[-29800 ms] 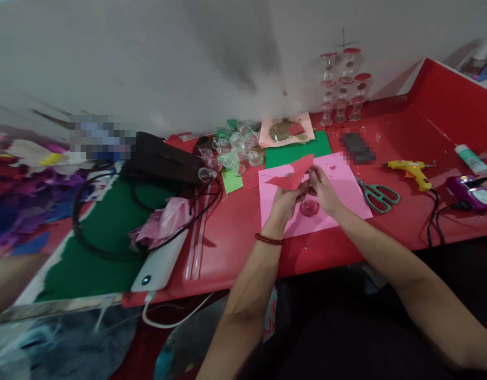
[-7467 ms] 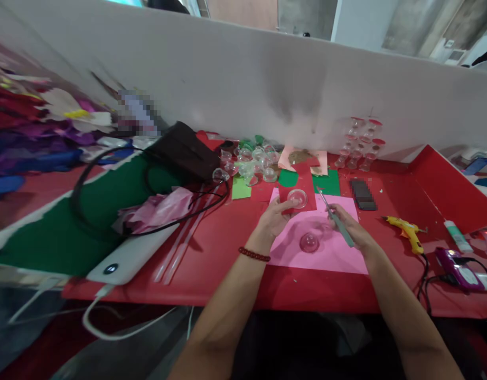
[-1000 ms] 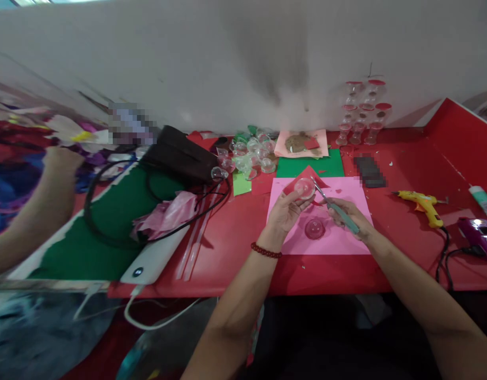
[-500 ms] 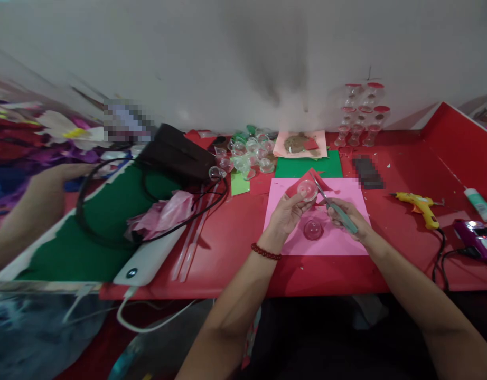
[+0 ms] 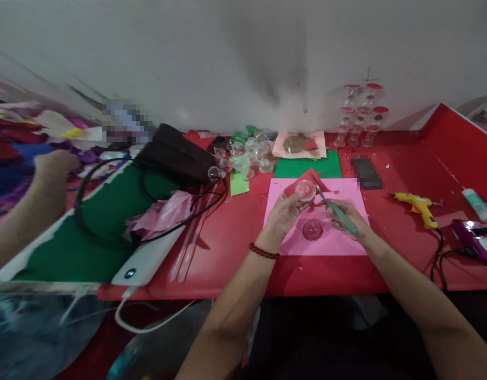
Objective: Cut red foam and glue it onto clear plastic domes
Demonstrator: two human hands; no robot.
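Observation:
My left hand [image 5: 287,210] pinches a small clear plastic cup [image 5: 306,190] together with a piece of red paper [image 5: 319,181] behind it. Wrapped in my right hand [image 5: 346,215] are scissors [image 5: 339,212] with green handles, their blades pointing up and left against the red paper, just right of the cup. Both hands are over a pink sheet [image 5: 330,247] on the red table [image 5: 227,248]. A second clear cup [image 5: 312,229] rests on that sheet, below my hands.
Clear cups [image 5: 253,150] are heaped at the back, near brown material on peach paper [image 5: 281,150]. Stacked cups [image 5: 356,119] stand by the wall. A yellow glue gun [image 5: 420,203] lies right; a power bank [image 5: 146,261] and another person's arm [image 5: 29,206] are left.
The other person's arm at the left has shifted left. My hands keep nearly the same hold on the cup, red paper and scissors.

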